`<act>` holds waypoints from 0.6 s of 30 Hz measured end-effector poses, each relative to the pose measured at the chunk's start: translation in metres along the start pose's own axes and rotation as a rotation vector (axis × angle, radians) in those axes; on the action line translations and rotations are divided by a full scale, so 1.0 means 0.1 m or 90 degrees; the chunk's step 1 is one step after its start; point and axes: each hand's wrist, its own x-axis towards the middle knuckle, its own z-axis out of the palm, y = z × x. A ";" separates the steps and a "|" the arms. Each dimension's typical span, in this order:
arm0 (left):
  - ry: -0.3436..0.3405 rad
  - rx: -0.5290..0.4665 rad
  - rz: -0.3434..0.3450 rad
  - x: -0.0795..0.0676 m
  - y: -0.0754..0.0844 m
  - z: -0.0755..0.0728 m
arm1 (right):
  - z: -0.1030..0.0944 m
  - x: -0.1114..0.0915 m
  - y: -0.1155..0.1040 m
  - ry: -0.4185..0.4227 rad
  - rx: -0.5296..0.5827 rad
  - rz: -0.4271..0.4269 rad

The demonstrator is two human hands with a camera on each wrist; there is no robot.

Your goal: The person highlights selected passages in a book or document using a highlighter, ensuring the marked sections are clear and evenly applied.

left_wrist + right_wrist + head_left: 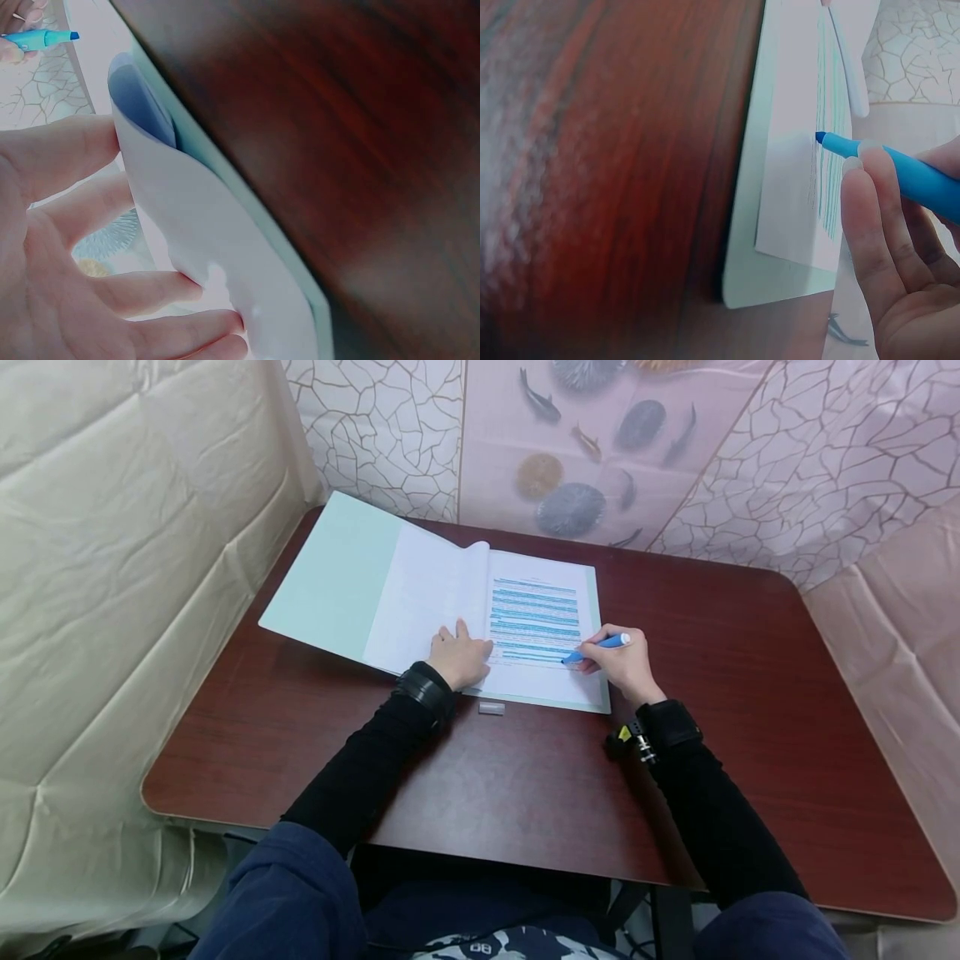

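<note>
A pale green folder [337, 568] lies open on the table with printed sheets in it. On the right-hand page [534, 618] many text lines are marked in blue. My right hand [626, 664] pinches a blue highlighter [922, 180] between thumb and fingers, its dark blue chisel tip at the lower printed lines. With fingers spread, my left hand [459, 658] rests on the turned-over white sheet [420, 589] beside the fold. In the left wrist view that sheet curls up in a loop near the fingertips [112, 139].
A small grey rectangular piece [491, 707] lies just below the folder's front edge. The dark red-brown table [750, 693] extends on both sides. Patterned and cream coverings [390, 435] stand behind and beside it.
</note>
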 end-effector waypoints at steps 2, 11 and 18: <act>0.000 -0.001 -0.002 0.00 0.00 0.00 | 0.00 0.02 0.04 0.003 0.002 -0.005; -0.002 -0.004 0.001 -0.01 0.00 0.00 | -0.01 0.01 0.07 0.016 -0.018 -0.019; -0.004 -0.002 0.002 -0.02 0.00 -0.02 | -0.02 0.02 0.09 0.026 -0.020 -0.027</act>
